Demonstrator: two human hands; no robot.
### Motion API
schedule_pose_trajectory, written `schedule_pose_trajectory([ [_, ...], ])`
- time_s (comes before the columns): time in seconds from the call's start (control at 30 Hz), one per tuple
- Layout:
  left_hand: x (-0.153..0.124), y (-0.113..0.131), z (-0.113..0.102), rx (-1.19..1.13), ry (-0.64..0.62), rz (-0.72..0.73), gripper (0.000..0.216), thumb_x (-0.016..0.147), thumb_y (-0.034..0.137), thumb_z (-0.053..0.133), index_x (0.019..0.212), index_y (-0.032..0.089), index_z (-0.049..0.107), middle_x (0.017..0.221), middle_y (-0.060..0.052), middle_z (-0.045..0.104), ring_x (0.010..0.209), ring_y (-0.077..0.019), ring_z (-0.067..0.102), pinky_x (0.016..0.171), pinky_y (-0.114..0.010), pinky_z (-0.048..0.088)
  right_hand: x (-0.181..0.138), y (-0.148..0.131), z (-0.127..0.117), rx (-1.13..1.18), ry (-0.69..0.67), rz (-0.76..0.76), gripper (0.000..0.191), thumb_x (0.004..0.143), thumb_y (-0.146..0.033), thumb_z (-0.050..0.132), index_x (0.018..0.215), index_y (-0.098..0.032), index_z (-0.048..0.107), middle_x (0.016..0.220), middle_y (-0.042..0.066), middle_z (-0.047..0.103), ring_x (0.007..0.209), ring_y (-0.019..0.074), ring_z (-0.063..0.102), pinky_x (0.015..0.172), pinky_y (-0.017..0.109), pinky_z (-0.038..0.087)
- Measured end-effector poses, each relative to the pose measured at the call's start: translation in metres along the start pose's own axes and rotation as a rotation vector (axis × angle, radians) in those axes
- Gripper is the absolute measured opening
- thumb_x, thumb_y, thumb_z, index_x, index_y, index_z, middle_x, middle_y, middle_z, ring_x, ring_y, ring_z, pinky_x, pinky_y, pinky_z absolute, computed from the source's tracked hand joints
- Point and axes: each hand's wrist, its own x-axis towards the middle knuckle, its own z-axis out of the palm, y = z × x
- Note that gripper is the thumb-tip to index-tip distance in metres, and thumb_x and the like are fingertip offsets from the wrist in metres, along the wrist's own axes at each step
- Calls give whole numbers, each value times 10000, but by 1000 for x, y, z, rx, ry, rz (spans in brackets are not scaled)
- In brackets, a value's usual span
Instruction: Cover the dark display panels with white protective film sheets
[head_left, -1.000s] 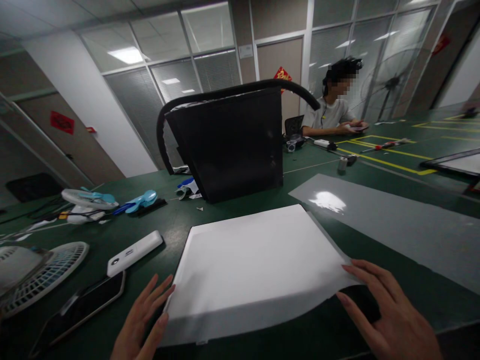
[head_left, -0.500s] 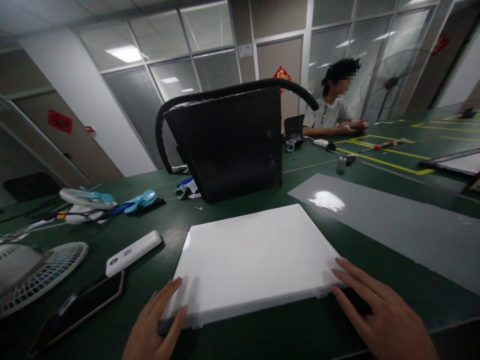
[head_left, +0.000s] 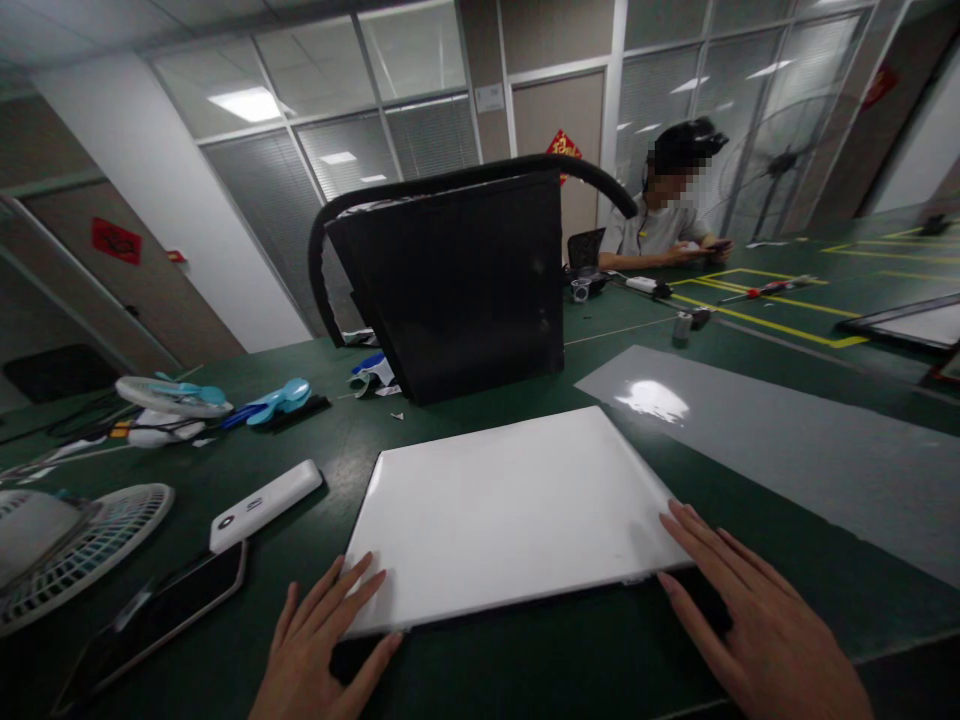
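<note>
Head view: the green table (head_left: 525,665) carries a long grey sheet (head_left: 780,440) that runs toward its right edge. The white panel (head_left: 510,520) lies flat close to the table's near edge. It looks stiff, thin and probably fairly light; its smooth face may let fingertips slip, and its corners seem easiest to damage. The surest hold is likely at the two short sides, thumbs against the near rim. The left hand (head_left: 307,640) and right hand (head_left: 780,620) are well apart, fingers spread, resting at the panel's near corners without clamping it.
</note>
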Motion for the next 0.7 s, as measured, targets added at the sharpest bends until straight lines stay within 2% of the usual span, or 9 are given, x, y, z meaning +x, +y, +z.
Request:
schedule_pose_trajectory([
  [0.2,-1,-2,3,-20,-37,-41,565,926,614,624,1448,399,646,1594,-29,577,1517,-379,474,1225,-770,289,-1,1,1,-15,-21,-31,627,1084,-539,436,1628,-232,384,1631,59,480,1491,301,474,1131,614,537],
  [0.43,-1,0,1,-59,-50,-73,594,920,636,619,1454,378,649,1617,-50,548,1525,-392,447,1227,-752,295,-2,5,3,-23,-55,-84,533,1070,-540,485,1536,-284,530,1629,23,482,1506,306,455,1131,627,535],
  [0.7,1,2,0,-83,-32,-87,656,920,650,608,1504,351,603,1627,-63,528,1525,-385,443,1233,-732,293,3,2,0,1,-58,-117,550,1067,-541,495,1571,-321,483,1632,19,478,1497,315,466,1111,656,541],
])
